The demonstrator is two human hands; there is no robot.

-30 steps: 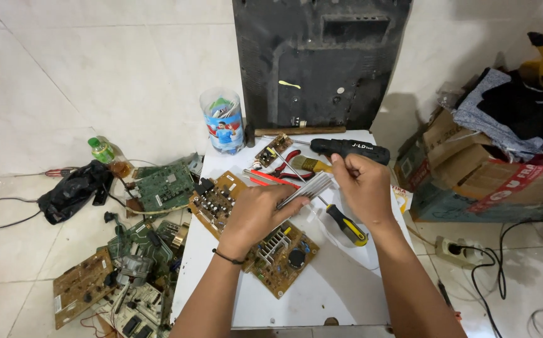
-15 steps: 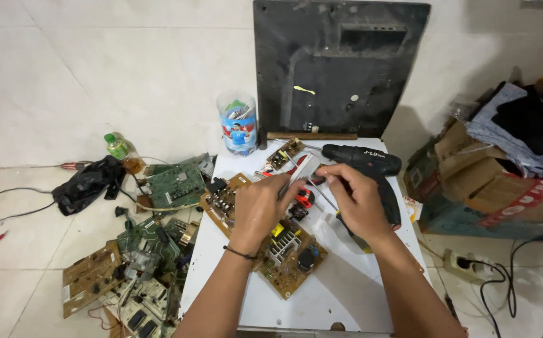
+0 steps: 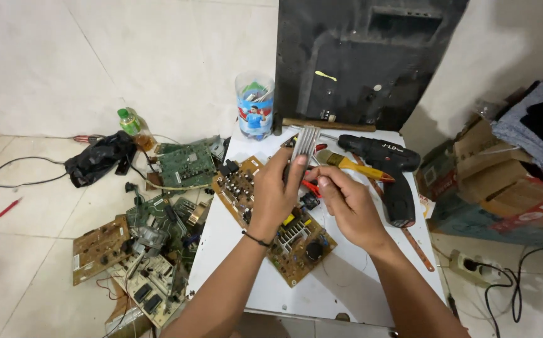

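Cardboard boxes [image 3: 471, 164] pile up at the right edge, brown with a red-and-white printed band (flaps open). Upper centre, a clear plastic tub [image 3: 254, 104] carries a blue pictured label. Left of it, a green-capped bottle [image 3: 132, 127] lies on the floor.

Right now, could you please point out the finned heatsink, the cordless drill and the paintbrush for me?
finned heatsink [image 3: 306, 143], head view, on its ribbed face above the left hand's fingers.
cordless drill [image 3: 381, 153], head view, on its black body.
paintbrush [image 3: 354, 165], head view, on its yellow handle.
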